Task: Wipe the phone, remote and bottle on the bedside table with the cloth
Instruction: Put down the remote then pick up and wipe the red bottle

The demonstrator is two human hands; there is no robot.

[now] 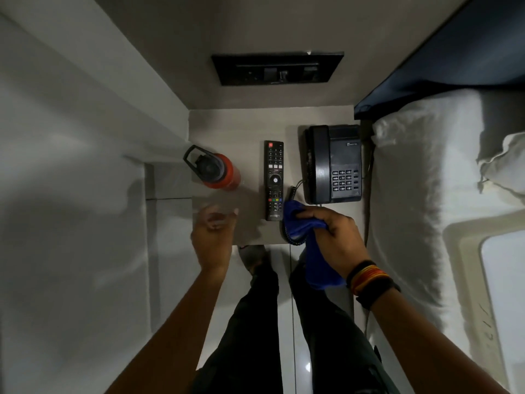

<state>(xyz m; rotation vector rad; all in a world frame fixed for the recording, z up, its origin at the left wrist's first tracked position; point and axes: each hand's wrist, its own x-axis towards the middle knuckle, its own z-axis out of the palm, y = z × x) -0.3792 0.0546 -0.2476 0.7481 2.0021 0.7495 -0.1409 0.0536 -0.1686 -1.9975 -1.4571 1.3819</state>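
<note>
On the grey bedside table (pixel 250 129) stand a red bottle (pixel 218 172) with a black lid at the left, a black remote (pixel 274 180) in the middle and a black desk phone (pixel 332 163) at the right. My right hand (pixel 335 237) grips a blue cloth (pixel 301 223) at the table's front right corner, just below the phone and beside the remote's lower end. The cloth hangs down past my wrist. My left hand (pixel 214 237) is blurred over the table's front left, below the bottle, fingers loosely apart and holding nothing.
The phone's coiled cord (pixel 289 234) runs under the cloth at the table's front edge. A bed with white linen (pixel 420 194) lies close on the right. A black switch panel (pixel 277 68) is on the wall behind. My legs (pixel 255 322) stand before the table.
</note>
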